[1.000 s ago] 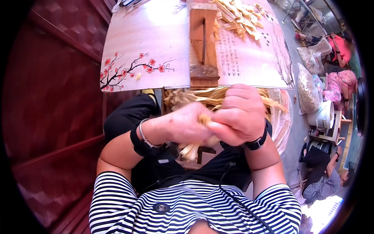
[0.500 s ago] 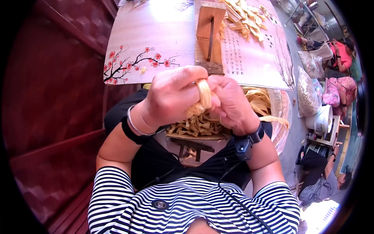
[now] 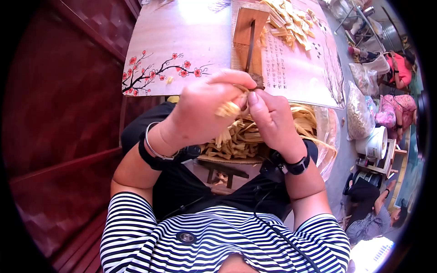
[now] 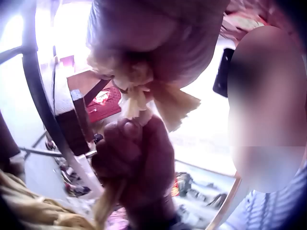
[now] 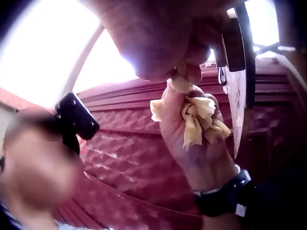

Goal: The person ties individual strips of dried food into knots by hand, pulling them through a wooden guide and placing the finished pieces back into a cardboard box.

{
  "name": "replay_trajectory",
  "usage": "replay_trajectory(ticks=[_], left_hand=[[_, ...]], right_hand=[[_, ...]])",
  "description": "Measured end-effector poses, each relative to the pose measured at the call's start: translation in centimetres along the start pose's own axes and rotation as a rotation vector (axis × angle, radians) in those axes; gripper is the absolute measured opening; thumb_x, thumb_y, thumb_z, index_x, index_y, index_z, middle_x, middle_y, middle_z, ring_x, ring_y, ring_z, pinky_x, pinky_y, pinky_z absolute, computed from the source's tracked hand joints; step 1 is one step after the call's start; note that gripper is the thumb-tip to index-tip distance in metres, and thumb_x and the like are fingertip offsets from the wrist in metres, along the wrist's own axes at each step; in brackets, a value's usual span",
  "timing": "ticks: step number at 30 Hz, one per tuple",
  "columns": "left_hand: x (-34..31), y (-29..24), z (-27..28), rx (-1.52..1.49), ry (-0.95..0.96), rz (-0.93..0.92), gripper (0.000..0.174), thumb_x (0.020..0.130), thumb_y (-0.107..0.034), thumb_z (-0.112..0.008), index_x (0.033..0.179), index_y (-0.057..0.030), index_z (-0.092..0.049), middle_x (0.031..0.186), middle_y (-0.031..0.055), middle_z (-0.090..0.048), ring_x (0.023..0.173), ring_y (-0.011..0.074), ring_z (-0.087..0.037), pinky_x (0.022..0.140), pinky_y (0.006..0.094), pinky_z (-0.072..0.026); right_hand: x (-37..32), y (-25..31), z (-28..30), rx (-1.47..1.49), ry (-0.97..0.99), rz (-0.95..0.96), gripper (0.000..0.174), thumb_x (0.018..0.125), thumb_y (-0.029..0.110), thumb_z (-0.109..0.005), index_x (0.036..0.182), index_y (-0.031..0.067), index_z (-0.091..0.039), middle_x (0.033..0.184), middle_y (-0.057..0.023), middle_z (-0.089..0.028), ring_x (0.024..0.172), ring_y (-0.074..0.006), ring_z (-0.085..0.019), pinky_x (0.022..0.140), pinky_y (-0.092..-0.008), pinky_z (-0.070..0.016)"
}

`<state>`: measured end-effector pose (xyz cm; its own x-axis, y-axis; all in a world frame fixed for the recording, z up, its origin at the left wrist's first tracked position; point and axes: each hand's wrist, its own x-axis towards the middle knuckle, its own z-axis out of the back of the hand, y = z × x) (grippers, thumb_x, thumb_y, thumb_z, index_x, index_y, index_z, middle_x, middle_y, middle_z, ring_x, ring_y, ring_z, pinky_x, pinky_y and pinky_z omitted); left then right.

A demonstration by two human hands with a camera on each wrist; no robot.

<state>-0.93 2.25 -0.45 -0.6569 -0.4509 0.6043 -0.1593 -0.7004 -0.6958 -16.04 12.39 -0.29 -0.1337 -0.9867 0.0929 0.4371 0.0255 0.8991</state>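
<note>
In the head view my left hand [image 3: 205,109] and right hand [image 3: 275,120] meet just in front of the table edge. A pale yellow, flat, pliable strip [image 5: 181,85] runs between their fingertips, and both hands pinch it. Folded, knotted pieces [image 5: 199,120] of the same material are tucked in the left hand's curled fingers, as the right wrist view shows. Seen from the left wrist, a flared end [image 4: 175,105] sticks out under the left hand, and a strip tail [image 4: 109,199] hangs below the curled right hand. The fingers hide part of the strip.
Under the hands, many yellow knotted pieces [image 3: 234,145] lie beside long loose strips [image 3: 305,120]. On the table [image 3: 182,36] stands a wooden block with a dark blade [image 3: 251,45]; cut strips [image 3: 291,25] lie behind it. Other people sit at the right near sacks [image 3: 359,111] and a bucket [image 3: 371,139].
Both hands have risen from the lap toward the table edge. The wide loop around the left fingers half a second ago has drawn down to a small piece between the fingertips.
</note>
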Motion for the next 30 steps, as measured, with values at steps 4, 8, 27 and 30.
replay_trajectory(ticks=[4,8,27,30], left_hand=[[0.0,0.2,2.4,-0.684,-0.232,0.192,0.008,0.089,-0.002,-0.058,0.091,0.0047,-0.063,0.102,0.0154,-0.066,0.078,0.0138,-0.064,0.067,0.0260,-0.0537],[0.1,0.1,1.6,-0.679,-0.280,0.400,0.019,0.092,-0.015,-0.058,0.090,0.0032,-0.064,0.093,0.0140,-0.064,0.077,0.0111,-0.059,0.065,0.0231,-0.0484],[1.5,6.2,-1.5,0.231,-0.235,0.352,0.011,0.087,-0.010,-0.066,0.092,-0.0009,-0.068,0.082,-0.0003,-0.063,0.067,0.0043,-0.057,0.059,0.0182,-0.0463],[0.8,3.8,-1.0,-0.047,-0.261,0.465,0.013,0.082,-0.012,-0.070,0.087,-0.0002,-0.067,0.078,0.0054,-0.063,0.069,0.0119,-0.061,0.062,0.0257,-0.0495]], right_hand=[[-0.2,0.3,1.2,0.592,0.236,-0.274,0.047,0.099,0.043,-0.047,0.072,0.0053,-0.057,0.057,0.0036,-0.046,0.050,-0.0058,-0.039,0.047,-0.0218,-0.0298],[0.1,0.0,0.9,0.796,0.220,-0.360,0.046,0.098,0.043,-0.049,0.069,0.0067,-0.053,0.055,0.0041,-0.040,0.047,-0.0043,-0.029,0.044,-0.0213,-0.0202],[4.4,-4.5,2.5,-0.356,-0.536,-0.016,0.019,0.082,0.021,-0.074,0.083,0.0047,-0.065,0.066,-0.0085,-0.066,0.057,-0.0128,-0.061,0.053,-0.0267,-0.0460],[3.4,-4.8,3.4,-0.259,-0.617,0.009,0.020,0.082,0.019,-0.076,0.081,0.0028,-0.064,0.064,-0.0042,-0.064,0.055,-0.0071,-0.055,0.052,-0.0225,-0.0434]])
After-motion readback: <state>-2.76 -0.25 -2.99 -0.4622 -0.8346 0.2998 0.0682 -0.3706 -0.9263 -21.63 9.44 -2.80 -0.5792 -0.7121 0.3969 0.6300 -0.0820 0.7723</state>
